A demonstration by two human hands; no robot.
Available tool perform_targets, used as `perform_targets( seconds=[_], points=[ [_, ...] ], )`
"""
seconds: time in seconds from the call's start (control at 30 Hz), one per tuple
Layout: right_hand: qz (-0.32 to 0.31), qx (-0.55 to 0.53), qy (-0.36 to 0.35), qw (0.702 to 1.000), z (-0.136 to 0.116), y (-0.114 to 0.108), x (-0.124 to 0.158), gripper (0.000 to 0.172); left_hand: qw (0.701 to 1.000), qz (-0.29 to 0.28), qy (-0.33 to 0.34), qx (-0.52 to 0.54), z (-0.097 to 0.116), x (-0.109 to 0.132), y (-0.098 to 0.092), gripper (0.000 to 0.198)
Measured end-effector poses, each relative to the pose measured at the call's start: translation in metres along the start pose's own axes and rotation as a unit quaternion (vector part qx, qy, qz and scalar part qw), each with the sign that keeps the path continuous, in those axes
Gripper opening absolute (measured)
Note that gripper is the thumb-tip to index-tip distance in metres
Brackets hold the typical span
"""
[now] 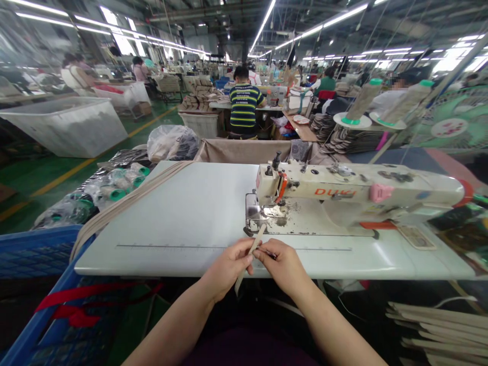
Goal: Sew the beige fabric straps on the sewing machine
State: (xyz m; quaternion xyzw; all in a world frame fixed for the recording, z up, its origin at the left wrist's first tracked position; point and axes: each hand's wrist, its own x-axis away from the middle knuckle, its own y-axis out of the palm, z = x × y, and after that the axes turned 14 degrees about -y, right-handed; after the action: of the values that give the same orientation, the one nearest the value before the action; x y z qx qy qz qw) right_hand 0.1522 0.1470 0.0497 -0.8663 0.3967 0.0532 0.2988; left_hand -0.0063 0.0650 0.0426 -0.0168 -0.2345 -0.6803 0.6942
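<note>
My left hand (227,267) and my right hand (282,265) meet at the front edge of the white sewing table (183,213). Both pinch a narrow beige strap (256,242) that runs up under the presser foot of the sewing machine (343,195). The strap's lower end hangs down between my wrists. A thin dark tool pokes out of my right fingers. A long bundle of beige straps (129,201) lies across the table's left side and drops off its front left corner.
A blue crate (34,254) with red straps stands at the lower left. Bagged thread cones (110,188) lie left of the table. Two thread cones (366,99) stand behind the machine. Stacked beige pieces (438,325) sit at the lower right. A person in a striped shirt (244,104) sits ahead.
</note>
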Motion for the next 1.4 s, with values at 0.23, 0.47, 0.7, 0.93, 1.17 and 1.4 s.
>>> perform_targets(
  seconds=[0.23,0.47,0.7,0.93,1.17,1.4],
  points=[
    [-0.046,-0.045,-0.003,0.998,-0.010,-0.019,0.006,0.025,0.993,0.101,-0.011,-0.060,-0.006,-0.002,-0.010,0.032],
    [-0.182,-0.033,-0.012,0.983,-0.010,-0.014,0.019,0.016,0.994,0.077,-0.029,0.070,-0.004,-0.002,-0.006,0.036],
    [-0.087,0.046,-0.014,0.995,0.004,-0.015,0.014,0.011,0.992,0.023,-0.050,0.115,-0.001,0.003,-0.004,0.033],
    [0.002,0.128,-0.124,0.984,0.009,-0.009,0.011,0.012,0.991,0.025,-0.054,0.119,0.000,0.004,-0.002,0.038],
    [-0.049,0.282,-0.118,0.951,0.006,-0.002,0.016,0.014,0.992,0.009,-0.046,0.120,-0.003,0.004,-0.002,0.035],
    [-0.017,0.329,-0.151,0.932,0.007,0.002,0.012,0.023,0.995,0.004,-0.059,0.083,-0.001,0.005,0.003,0.040]
  ],
)
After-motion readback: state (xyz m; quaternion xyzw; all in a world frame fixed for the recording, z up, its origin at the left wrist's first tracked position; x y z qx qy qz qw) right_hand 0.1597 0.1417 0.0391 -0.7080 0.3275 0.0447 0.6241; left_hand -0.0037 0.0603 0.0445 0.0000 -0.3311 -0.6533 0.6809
